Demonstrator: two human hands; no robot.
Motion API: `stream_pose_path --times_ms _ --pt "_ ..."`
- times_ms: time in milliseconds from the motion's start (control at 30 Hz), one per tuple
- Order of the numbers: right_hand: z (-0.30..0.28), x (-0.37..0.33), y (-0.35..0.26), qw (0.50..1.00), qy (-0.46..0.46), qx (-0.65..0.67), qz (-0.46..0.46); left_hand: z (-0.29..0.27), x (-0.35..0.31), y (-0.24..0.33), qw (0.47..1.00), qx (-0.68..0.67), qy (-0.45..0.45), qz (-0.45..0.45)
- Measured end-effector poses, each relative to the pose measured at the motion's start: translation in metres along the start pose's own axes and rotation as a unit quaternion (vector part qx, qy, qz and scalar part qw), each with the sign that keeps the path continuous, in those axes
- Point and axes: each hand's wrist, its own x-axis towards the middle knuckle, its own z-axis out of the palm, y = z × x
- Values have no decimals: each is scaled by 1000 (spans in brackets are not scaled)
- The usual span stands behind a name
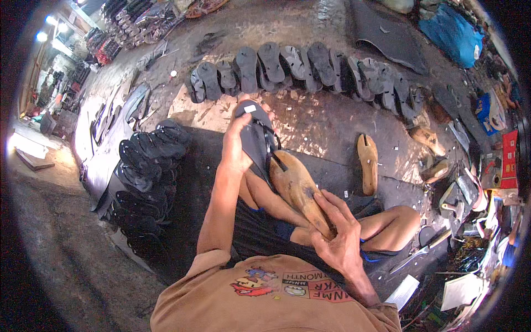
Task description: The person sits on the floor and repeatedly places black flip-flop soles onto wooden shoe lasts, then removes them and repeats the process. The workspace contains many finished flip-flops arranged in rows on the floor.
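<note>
My left hand [238, 149] grips a black sandal [257, 135] by its edge, thumb on top and fingertips showing past the far end. A small white patch sits near that end of it. My right hand [338, 235] is closed around the narrow end of a wooden shoe last [296, 182]. The last's broad, slotted end meets the near part of the sandal, beside the strap. Whether the strap is around the last I cannot tell. Both things are above my crossed legs.
Black sandals lie heaped [149, 160] at the left. Dark soles [271, 63] stand in a curved row beyond my hands. Another wooden last [367, 166] lies to the right, with more beyond it. A knife [423, 252] lies beside my right knee, near assorted tools.
</note>
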Motion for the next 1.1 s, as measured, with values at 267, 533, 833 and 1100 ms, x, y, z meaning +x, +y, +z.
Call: stream_pose_path --times_ms 267,533,833,1100 --pt "49 -26 22 952 64 266 138 30 -26 -28 998 23 18 -58" --pt "20 -35 0 874 39 406 262 34 -22 -22 994 81 46 52" --pt "36 -19 24 980 73 177 49 50 -40 -34 997 21 -16 -78" --pt "69 -10 39 966 132 213 58 47 -55 -75 999 29 -1 -31"
